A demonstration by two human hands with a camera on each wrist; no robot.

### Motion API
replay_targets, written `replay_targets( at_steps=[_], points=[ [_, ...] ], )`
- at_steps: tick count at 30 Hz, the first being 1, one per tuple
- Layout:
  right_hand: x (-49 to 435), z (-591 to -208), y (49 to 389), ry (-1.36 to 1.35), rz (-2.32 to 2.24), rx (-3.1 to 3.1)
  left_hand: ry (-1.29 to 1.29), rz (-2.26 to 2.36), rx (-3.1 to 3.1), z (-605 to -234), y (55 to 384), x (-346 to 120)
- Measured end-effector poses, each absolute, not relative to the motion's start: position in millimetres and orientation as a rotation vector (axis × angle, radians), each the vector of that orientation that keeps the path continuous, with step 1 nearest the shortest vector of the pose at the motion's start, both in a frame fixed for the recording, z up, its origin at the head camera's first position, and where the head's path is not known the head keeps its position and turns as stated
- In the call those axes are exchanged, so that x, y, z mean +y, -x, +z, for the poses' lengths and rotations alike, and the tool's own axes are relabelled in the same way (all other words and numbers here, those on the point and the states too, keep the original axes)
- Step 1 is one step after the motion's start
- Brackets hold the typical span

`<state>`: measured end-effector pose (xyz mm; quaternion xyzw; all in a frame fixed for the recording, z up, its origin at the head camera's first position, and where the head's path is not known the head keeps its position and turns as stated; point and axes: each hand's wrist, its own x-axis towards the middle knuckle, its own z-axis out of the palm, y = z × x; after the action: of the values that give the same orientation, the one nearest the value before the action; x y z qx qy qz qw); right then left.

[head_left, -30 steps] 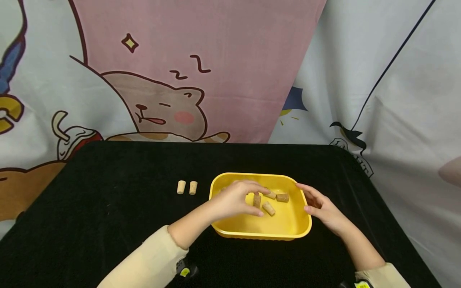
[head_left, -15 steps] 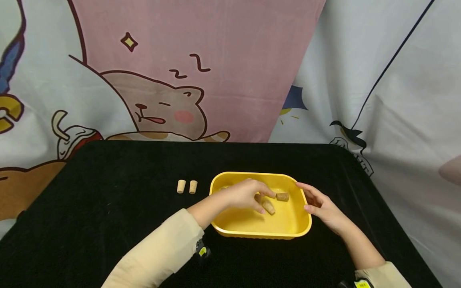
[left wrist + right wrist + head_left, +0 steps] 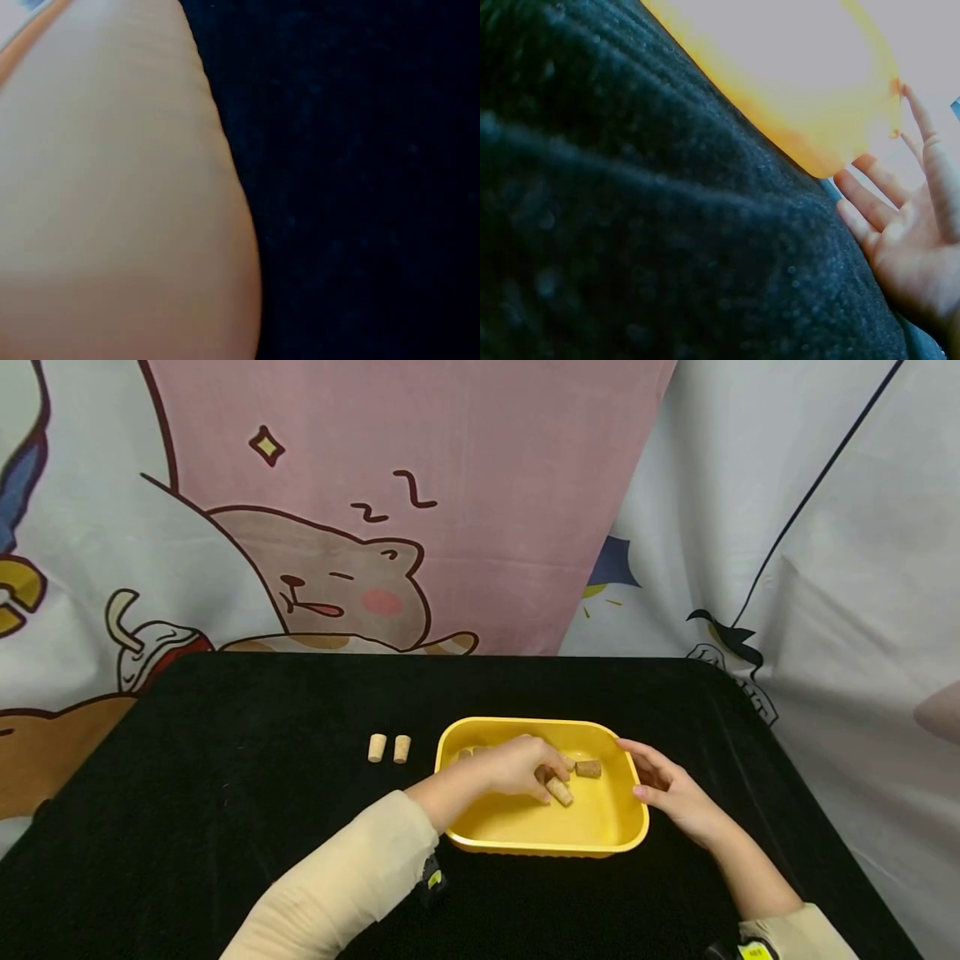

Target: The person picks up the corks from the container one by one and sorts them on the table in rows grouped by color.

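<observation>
Bin [image 3: 540, 848], yellow w/ rounded corners, sits on blk cloth [image 3: 225, 793], corks inside. L hand [image 3: 517, 768] reaches over bin's L side & down in, fingers bent twd the floor of it. Partly hidden cork [image 3: 541, 773] shows btwn thumb & forefinger; can't tell if they're clamped on it or just around it. Pale cork [image 3: 559, 791] lies at a slant just beside L fingertips; darker cork [image 3: 588, 768] lies on its side nr bin's R end. Far-L cork [image 3: 465, 754] shows in part above the forearm. R hand [image 3: 671, 793] is at bin's R end, fingers apart & loosely bent, touching the rim. Outside, L of bin: outer cork [image 3: 377, 747] & inner cork [image 3: 402, 748], side by side w/ small gap. L wrist view: beige sleeve [image 3: 112, 180] & dark cloth, no detail of fingers. Cartoon backdrop [image 3: 487, 568] hangs behind.
</observation>
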<state>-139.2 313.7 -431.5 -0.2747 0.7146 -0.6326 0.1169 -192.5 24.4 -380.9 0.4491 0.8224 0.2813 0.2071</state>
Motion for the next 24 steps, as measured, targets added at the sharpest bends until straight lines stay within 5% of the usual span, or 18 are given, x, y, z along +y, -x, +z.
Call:
replay_targets(
  at_steps=[24],
  points=[
    [313.5,-430.7,138.3,0.801,-1.842,2.111,-1.253,0.780,2.329,-379.8,190.6,23.5]
  ],
)
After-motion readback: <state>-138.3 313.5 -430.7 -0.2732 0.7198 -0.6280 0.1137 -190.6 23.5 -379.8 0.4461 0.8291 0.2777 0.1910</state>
